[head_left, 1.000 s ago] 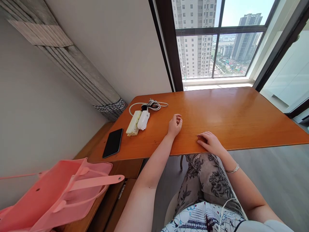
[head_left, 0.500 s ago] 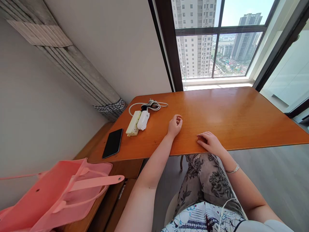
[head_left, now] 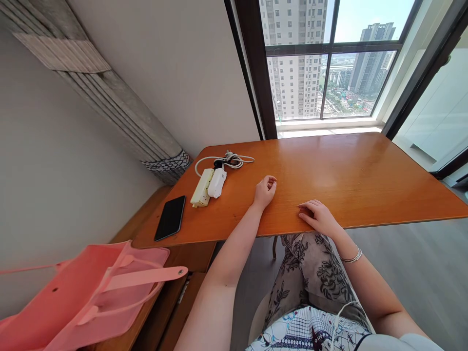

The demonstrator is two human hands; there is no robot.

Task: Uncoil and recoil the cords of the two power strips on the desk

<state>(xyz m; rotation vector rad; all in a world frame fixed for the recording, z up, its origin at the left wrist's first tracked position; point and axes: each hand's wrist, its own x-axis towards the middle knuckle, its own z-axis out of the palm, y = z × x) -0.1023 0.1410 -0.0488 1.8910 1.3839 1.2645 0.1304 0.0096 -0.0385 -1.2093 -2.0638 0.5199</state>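
My left hand (head_left: 265, 191) rests on the brown wooden table (head_left: 347, 170) with its fingers curled in, and nothing shows in it. Closer to the front edge lies my right hand (head_left: 317, 214), fingers stretched out and a little apart, holding nothing. Left of my left hand are a cream power strip (head_left: 202, 188) and, beside it, a white block-shaped adapter (head_left: 217, 183). A bundled white cable (head_left: 237, 160) lies behind them. Near the table's left front corner is a black smartphone (head_left: 170, 217), lying flat with its screen dark.
An open pink bag (head_left: 87, 287) sits on a lower wooden surface at the left. Behind the table are a window (head_left: 331, 48) and a dark frame. A gathered grey curtain (head_left: 124, 107) hangs at the left wall. My legs are under the table's front edge.
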